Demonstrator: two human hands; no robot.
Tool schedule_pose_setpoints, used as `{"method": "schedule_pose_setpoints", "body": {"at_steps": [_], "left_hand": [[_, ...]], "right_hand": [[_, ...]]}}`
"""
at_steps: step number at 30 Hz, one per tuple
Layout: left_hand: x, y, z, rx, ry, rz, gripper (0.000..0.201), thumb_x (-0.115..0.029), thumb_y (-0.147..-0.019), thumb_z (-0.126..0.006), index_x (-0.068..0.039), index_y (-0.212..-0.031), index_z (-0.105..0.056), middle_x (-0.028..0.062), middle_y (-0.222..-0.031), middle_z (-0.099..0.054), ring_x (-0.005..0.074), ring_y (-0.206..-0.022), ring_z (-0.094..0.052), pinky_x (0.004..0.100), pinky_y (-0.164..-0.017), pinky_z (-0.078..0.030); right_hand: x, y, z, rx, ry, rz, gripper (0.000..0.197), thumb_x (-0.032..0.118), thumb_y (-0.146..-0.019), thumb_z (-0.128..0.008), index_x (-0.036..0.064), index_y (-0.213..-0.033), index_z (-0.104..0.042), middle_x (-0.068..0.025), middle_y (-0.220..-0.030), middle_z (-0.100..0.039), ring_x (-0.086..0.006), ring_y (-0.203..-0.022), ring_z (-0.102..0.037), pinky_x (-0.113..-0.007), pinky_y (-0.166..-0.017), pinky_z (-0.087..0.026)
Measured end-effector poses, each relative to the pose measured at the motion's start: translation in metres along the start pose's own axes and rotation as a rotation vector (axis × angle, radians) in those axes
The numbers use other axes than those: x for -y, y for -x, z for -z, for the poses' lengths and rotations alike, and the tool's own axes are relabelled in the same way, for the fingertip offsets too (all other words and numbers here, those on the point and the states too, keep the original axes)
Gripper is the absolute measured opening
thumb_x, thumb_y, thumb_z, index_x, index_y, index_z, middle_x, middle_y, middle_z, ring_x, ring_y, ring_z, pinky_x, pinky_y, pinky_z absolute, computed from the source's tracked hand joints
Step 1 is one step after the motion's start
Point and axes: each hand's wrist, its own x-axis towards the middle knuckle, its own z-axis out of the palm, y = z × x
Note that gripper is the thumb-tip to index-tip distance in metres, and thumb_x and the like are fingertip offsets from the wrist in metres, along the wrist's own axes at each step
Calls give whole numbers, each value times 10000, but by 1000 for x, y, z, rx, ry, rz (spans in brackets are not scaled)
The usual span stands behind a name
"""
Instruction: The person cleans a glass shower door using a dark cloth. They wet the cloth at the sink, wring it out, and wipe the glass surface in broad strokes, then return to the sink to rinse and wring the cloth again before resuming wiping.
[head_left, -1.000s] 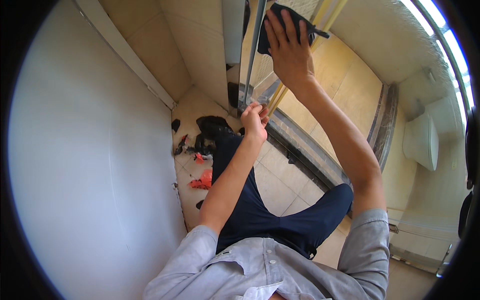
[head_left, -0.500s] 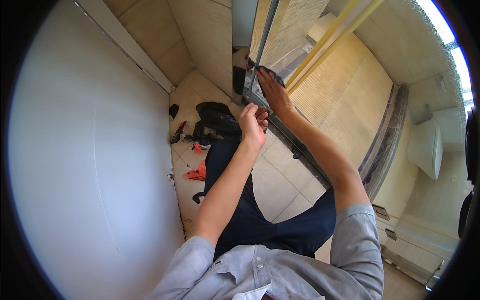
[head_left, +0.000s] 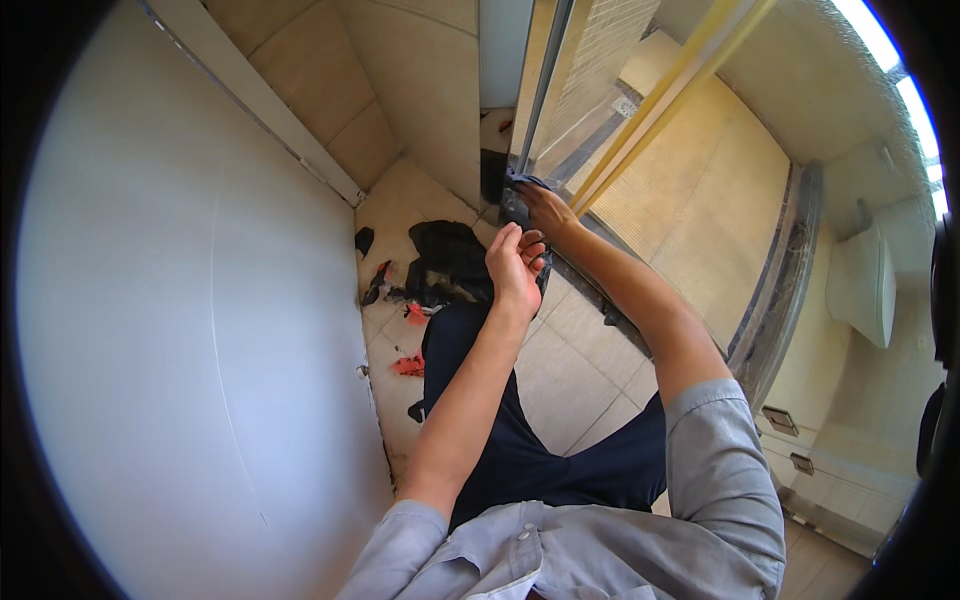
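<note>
My right hand (head_left: 552, 212) presses a dark cloth (head_left: 528, 182) against the lower end of the metal frame (head_left: 540, 110) of the glass shower screen, close to the dark stone sill (head_left: 585, 280). Part of the cloth is hidden under the fingers. Just nearer to me, my left hand (head_left: 513, 268) hovers above my knee with its fingers curled in toward the palm. Whatever they may hold is too small to make out.
A white door panel (head_left: 140, 320) fills the left side. On the tiled floor lie a crumpled black plastic bag (head_left: 450, 250) and torn red scraps (head_left: 410, 365). Behind the glass is a ribbed beige floor (head_left: 690, 190). A white toilet (head_left: 865, 285) shows at the right.
My right hand and the cloth have slid down along the frame toward its foot. My left hand stays curled beside it. The whole view has shifted slightly.
</note>
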Motion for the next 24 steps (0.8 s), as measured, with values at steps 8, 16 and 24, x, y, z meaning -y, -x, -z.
{"method": "schedule_pose_setpoints", "body": {"at_steps": [8, 16, 24], "left_hand": [[19, -12, -3, 98, -132, 43, 180, -259, -995, -580, -135, -1108, -644, 3, -850, -704, 79, -692, -629, 237, -552, -429], [39, 8, -19, 307, -454, 36, 187, -294, -1004, -574, -130, -1061, -645, -3, -849, -708, 75, -707, -632, 226, -577, -444], [6, 37, -81, 509, -449, -140, 175, -269, -1016, -572, -123, -983, -662, 6, -821, -706, 74, -687, -643, 215, -561, -472]], "right_hand": [[-81, 71, 97, -306, -19, -234, 376, 204, -845, -595, 25, -1145, -732, -97, -1481, -501, -270, -1417, -380, -400, -1181, -239], [-162, 140, 222, -643, 38, -728, 514, 160, -858, -594, 24, -1354, -581, -58, -1546, -419, -253, -1469, -313, -439, -1192, -226], [-157, 231, 234, -777, -108, -944, 516, 183, -859, -611, 124, -1372, -595, 24, -1577, -392, -240, -1496, -278, -463, -1224, -93]]}}
